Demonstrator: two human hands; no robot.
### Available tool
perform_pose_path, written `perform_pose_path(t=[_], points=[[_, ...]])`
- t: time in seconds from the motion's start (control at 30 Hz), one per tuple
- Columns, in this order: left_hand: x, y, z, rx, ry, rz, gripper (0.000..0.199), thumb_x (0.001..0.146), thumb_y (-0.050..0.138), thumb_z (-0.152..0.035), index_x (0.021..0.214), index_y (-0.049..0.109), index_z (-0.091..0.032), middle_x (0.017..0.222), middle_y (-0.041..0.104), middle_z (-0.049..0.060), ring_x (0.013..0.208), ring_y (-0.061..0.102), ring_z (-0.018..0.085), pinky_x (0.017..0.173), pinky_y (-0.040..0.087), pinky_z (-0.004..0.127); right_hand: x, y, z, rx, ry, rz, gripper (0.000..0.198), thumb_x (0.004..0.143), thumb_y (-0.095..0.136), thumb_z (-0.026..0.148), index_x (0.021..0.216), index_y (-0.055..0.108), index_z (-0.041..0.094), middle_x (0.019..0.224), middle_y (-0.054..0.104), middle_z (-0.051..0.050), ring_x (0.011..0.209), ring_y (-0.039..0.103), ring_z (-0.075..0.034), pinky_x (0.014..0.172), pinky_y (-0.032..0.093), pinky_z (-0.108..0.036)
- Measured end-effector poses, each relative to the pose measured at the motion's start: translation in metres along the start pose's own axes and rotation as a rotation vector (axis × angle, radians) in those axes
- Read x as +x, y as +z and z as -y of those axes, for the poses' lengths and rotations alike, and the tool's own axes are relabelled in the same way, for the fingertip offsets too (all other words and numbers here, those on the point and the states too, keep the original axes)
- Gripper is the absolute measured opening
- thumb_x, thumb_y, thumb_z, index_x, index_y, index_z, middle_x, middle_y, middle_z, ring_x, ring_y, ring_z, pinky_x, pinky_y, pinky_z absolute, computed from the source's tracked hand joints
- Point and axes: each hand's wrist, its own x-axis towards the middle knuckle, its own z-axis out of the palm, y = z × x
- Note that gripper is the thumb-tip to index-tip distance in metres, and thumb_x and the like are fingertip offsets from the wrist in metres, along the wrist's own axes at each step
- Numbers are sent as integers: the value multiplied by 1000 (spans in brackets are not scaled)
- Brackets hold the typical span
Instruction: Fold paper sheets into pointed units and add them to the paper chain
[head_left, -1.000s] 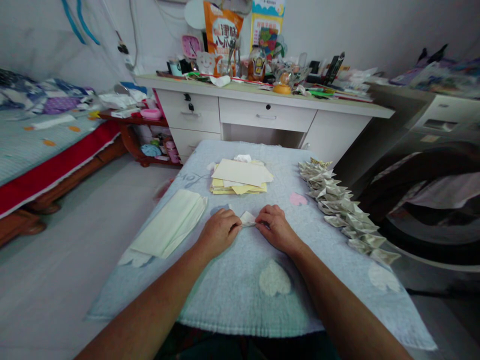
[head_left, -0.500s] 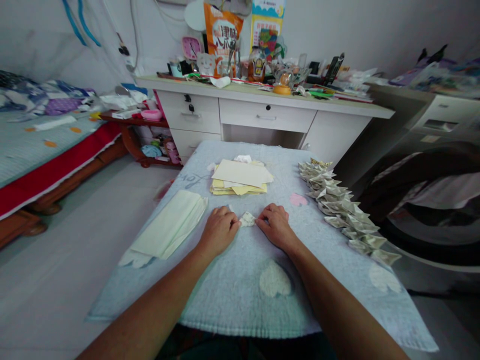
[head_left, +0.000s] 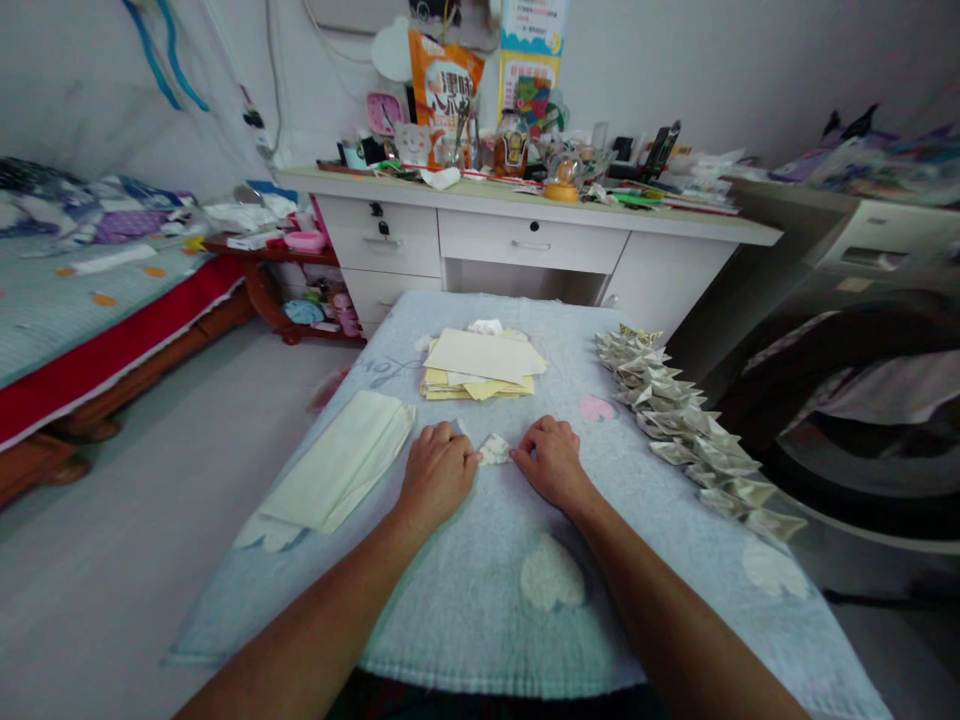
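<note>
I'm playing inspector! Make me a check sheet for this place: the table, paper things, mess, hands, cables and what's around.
Surface: table covered by a pale blue cloth with heart shapes.
Job's things: small folded paper between the hands; paper stack beyond it; pale sheets at left; row of pointed folded papers at right.
Clutter: orange bag, pink clock and many small things on the desk.
Hands: left hand and right hand at opposite ends of the small folded paper; grip too small to tell.
Cables: grey cable along the wall, away from the table.
Surroundings: bed at left, washing machine at right.
</note>
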Motion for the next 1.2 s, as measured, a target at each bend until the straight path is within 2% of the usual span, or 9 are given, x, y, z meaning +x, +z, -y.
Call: perform_pose_path(t=[0.47,0.57,0.63,0.7,0.83,1.1,1.2], points=[[0,2,1,-5,-13,0,21,86,55,-34,73,62,-19,85,55,7,84,47,23,76,37,37,0,2,0,0,-1,-25,16,81,66,32,71,66,19,93,57,-7,93,44,-24,76,30,-35],[2,4,3,-74,15,-13,13,84,58,-29,89,65,-20,90,56,6,87,47,23,79,37,37,0,2,0,-7,-11,-36,16,81,66,32,71,65,19,93,56,-7,93,44,-24,76,30,-35],[3,7,5,-149,94,-16,24,84,57,-22,106,65,-24,96,56,5,91,47,22,82,38,37,0,2,0,-13,-9,-43,16,80,66,32,71,65,19,93,56,-7,92,44,-23,76,31,-35],[4,10,8,-212,183,-1,34,84,53,-16,113,65,-29,98,55,4,93,46,21,83,39,35,-1,2,1,-20,0,-37,16,80,67,32,71,65,19,93,56,-7,92,44,-23,77,31,-35],[6,13,13,-261,243,28,38,86,47,-12,111,69,-31,97,56,4,92,46,20,83,40,34,0,1,3,-29,12,-28,18,81,66,34,71,65,19,93,55,-7,93,44,-24,77,31,-35],[7,14,13,-260,193,56,40,84,49,-12,112,69,-33,97,56,4,93,47,20,85,41,36,1,-3,-8,-30,33,-27,18,82,64,33,70,64,19,94,56,-8,93,44,-24,76,31,-35],[7,13,13,-264,187,61,40,84,50,-12,111,69,-34,97,56,4,93,47,20,86,41,36,0,-7,-10,-9,48,-85,13,84,60,29,76,64,20,95,56,-8,92,44,-24,76,31,-35]])
